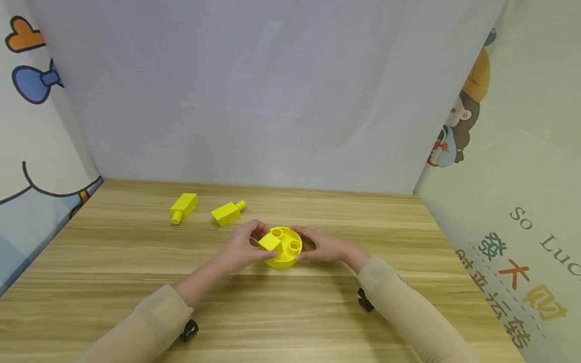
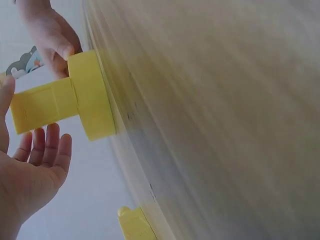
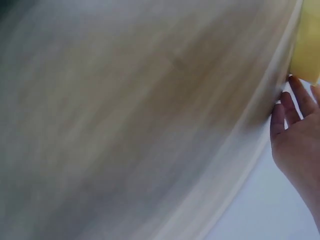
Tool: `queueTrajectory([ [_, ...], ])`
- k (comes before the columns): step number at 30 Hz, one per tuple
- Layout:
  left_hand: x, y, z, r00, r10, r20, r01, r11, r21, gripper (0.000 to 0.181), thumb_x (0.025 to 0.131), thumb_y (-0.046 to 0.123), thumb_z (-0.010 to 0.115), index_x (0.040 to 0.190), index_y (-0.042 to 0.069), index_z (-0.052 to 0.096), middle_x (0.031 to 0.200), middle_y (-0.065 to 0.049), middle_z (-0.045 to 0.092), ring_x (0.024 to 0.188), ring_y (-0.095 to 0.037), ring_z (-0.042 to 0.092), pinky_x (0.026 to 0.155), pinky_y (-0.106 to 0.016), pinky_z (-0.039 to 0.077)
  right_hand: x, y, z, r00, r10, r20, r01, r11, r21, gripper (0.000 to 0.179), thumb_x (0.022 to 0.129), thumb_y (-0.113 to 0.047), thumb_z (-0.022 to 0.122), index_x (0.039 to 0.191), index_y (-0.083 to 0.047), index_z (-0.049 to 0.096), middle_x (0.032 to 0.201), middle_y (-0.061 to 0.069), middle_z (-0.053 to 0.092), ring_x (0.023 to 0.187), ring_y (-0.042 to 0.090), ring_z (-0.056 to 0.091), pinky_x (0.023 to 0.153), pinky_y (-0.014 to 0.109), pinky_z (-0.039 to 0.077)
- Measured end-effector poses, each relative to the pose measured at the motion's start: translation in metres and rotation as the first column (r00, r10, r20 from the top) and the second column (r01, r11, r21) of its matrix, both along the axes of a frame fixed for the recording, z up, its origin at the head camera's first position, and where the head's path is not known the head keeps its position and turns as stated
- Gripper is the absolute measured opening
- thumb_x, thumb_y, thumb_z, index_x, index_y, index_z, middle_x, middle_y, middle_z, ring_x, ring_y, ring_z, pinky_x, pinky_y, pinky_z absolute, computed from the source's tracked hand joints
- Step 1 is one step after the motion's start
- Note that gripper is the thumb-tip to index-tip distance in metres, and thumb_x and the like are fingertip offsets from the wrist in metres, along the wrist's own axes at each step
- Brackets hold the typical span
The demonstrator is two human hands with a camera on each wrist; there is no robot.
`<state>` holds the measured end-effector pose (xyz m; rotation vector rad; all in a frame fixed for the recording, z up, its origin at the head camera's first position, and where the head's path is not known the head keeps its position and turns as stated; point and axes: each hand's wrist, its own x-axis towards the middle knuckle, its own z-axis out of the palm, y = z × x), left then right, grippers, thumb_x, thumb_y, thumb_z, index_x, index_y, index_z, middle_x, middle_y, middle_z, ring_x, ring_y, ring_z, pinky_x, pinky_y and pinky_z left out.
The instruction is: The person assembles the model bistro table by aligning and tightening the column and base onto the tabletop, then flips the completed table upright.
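Observation:
A yellow round base, with a raised rim and ring-shaped sockets, rests on the table. One yellow rectangular block stands upright on its left part; the left wrist view shows the block meeting the base end-on. My left hand holds this block near its free end, thumb on one side and fingers on the other. From the right, my right hand grips the base's edge between thumb and fingers. Only part of the base appears in the right wrist view.
Two more yellow blocks with ridged, threaded-looking ends lie behind my left hand: one block farther left, another block nearer the base. The wooden table meets a pale cloth backdrop at the back, with printed cloths on both sides.

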<state>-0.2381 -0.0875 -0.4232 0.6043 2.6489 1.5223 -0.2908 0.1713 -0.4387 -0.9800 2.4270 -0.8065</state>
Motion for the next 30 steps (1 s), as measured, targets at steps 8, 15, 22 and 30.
queueTrajectory([
  [8, -0.017, -0.035, 0.005, 1.000, -0.005, -0.028, 0.005, 1.000, 0.008, 0.080, 0.072, 0.030, 0.082, 0.136, 0.003, 0.041, 0.122, -0.014, 0.057, 0.111, -0.029, 0.055, 0.098, -0.046, 0.044, 0.015, -0.001, 0.009, 0.993, -0.106, 0.059, 0.114, 0.982, -0.150, 0.090, 0.086, -0.031, 0.069, 0.153, -0.017, 0.009, 0.154, 0.008, 0.024, 0.138, 0.031, 0.029, 0.110, 0.050, 0.028],
  [15, -0.041, -0.072, 0.002, 0.991, 0.064, -0.116, -0.078, 0.990, -0.119, 0.087, 0.074, 0.042, 0.078, 0.140, 0.004, 0.037, 0.134, -0.017, 0.051, 0.125, -0.033, 0.046, 0.105, -0.050, 0.036, 0.038, -0.019, 0.021, 0.976, -0.219, -0.003, 0.209, 0.937, -0.279, 0.082, 0.082, -0.029, 0.073, 0.148, -0.011, 0.028, 0.146, 0.009, 0.040, 0.132, 0.032, 0.039, 0.108, 0.048, 0.032],
  [22, -0.058, -0.089, -0.005, 0.989, 0.124, -0.079, -0.139, 0.965, -0.222, 0.085, 0.078, 0.036, 0.077, 0.143, 0.005, 0.034, 0.143, -0.019, 0.041, 0.119, -0.039, 0.048, 0.097, -0.052, 0.042, 0.063, -0.047, 0.023, 0.941, -0.334, 0.065, 0.332, 0.862, -0.384, 0.078, 0.075, -0.023, 0.080, 0.141, -0.010, 0.040, 0.140, 0.009, 0.048, 0.126, 0.029, 0.046, 0.105, 0.046, 0.037],
  [30, -0.078, -0.106, -0.019, 0.990, 0.140, -0.025, -0.142, 0.950, -0.279, 0.083, 0.081, 0.025, 0.075, 0.145, 0.000, 0.028, 0.144, -0.023, 0.038, 0.120, -0.041, 0.047, 0.098, -0.053, 0.042, 0.080, -0.078, 0.023, 0.893, -0.440, 0.096, 0.425, 0.752, -0.503, 0.063, 0.076, -0.015, 0.079, 0.130, -0.003, 0.049, 0.126, 0.012, 0.057, 0.116, 0.029, 0.053, 0.100, 0.046, 0.042],
])
